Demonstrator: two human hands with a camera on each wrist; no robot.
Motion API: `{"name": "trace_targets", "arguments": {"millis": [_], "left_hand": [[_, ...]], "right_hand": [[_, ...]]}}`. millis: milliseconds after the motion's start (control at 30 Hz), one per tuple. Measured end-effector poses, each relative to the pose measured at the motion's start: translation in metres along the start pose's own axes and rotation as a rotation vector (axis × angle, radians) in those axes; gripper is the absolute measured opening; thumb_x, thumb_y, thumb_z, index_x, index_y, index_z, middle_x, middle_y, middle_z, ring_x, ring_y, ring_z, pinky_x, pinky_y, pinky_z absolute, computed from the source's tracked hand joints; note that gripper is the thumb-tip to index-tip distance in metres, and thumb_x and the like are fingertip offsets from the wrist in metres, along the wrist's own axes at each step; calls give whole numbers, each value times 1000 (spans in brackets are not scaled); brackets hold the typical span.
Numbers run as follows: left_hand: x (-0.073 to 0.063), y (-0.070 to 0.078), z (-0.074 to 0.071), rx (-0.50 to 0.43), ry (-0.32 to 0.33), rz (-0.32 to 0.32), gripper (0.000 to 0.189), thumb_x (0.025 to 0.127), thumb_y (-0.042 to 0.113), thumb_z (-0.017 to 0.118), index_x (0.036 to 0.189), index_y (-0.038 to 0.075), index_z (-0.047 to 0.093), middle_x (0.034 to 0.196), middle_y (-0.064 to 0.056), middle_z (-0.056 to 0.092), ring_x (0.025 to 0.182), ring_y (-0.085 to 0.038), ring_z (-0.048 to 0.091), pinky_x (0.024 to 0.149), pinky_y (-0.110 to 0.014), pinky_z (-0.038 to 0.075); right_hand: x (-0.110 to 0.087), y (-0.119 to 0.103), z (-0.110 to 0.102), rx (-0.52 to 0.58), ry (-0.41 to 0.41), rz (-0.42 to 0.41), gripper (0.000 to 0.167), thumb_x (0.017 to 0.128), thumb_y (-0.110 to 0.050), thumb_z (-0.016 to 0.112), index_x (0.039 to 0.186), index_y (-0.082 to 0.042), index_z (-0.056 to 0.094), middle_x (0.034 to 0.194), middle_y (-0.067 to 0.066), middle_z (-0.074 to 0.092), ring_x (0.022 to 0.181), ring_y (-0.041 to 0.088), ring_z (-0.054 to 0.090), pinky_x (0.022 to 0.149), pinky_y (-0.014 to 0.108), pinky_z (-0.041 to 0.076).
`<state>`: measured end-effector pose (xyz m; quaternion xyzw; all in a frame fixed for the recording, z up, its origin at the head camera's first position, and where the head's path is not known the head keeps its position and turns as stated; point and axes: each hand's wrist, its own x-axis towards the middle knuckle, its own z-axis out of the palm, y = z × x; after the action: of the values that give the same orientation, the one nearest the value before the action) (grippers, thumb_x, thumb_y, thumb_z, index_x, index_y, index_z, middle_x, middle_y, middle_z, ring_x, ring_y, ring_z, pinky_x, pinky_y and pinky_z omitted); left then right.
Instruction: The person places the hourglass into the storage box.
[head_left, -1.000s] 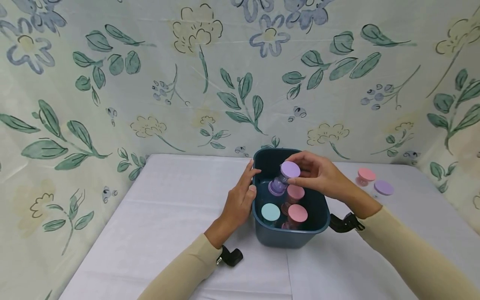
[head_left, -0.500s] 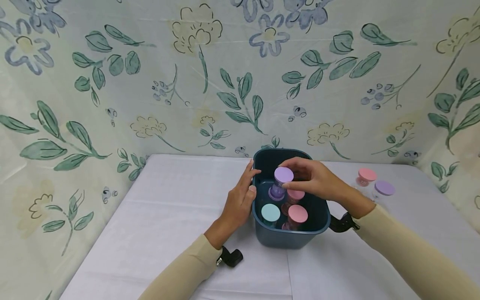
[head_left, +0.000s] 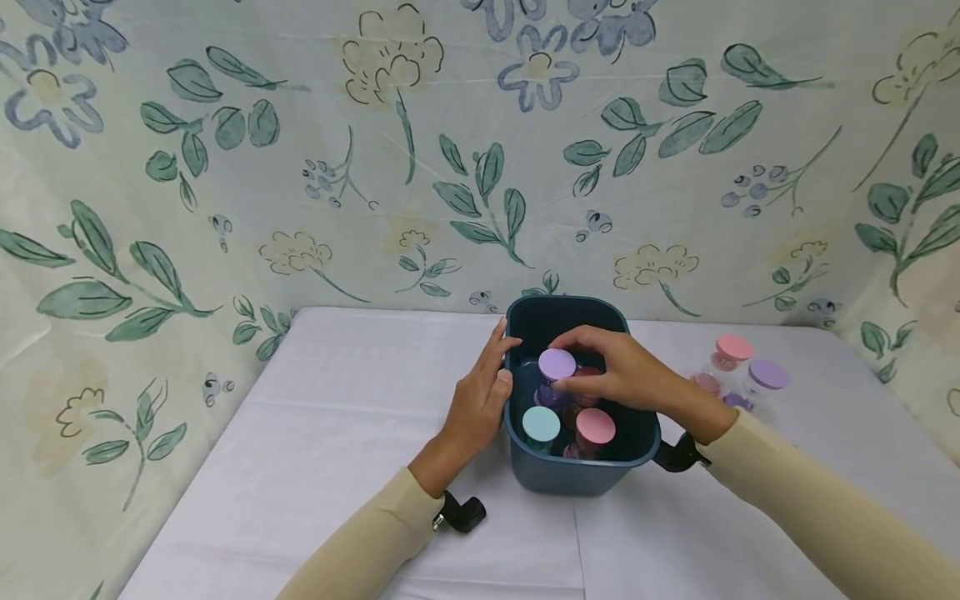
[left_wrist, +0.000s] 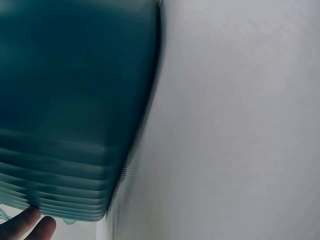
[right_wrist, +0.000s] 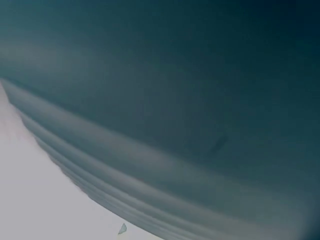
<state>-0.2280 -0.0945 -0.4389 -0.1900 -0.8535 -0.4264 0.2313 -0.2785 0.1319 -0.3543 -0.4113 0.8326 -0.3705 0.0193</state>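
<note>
My right hand (head_left: 626, 375) reaches over the right rim of the dark teal bin (head_left: 577, 479) and pinches a small clear jar with a purple lid (head_left: 557, 364) between thumb and fingers. That jar is low inside the bin, nearly upright. In front of it stand a jar with a pale blue lid (head_left: 541, 425) and a jar with a pink lid (head_left: 596, 427). Another reddish jar (head_left: 587, 392) is partly covered by my right hand. My left hand (head_left: 480, 396) rests against the bin's left side with fingers extended; its fingertips (left_wrist: 44, 227) show in the left wrist view.
Right of the bin, a jar with a pink lid (head_left: 733, 348) and one with a purple lid (head_left: 768, 374) stand on the white-covered table (head_left: 337, 433), partly behind my right forearm. A floral cloth (head_left: 480, 167) hangs behind. The right wrist view shows mostly the bin's wall (right_wrist: 165, 115).
My right hand has moved left and down with the purple-lidded jar, lowering it further into the bin. The left hand and the bin have stayed in place.
</note>
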Motion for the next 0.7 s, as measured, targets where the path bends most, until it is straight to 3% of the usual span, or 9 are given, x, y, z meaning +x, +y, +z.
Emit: {"name": "trace_targets", "arguments": {"millis": [233,700], "left_hand": [[0,0,-1,-3,10,11,45,101,21,31,145,20,36,161,5,15,140,-14,32,102,-42,42],[0,1,-1,-8,4,20,44,101,20,31,145,19,36,161,6,15,140,-13,32,105,-42,39]], "right_hand": [[3,-2,4,-106,-41,30,45,79,-32,79,116,-12,63,114,1,64,100,19,57,86,42,54],[4,-5,3,-227,-117,72,44,79,-33,78,117,-16,64,116,1,63,107,24,54,89,49,50]]}}
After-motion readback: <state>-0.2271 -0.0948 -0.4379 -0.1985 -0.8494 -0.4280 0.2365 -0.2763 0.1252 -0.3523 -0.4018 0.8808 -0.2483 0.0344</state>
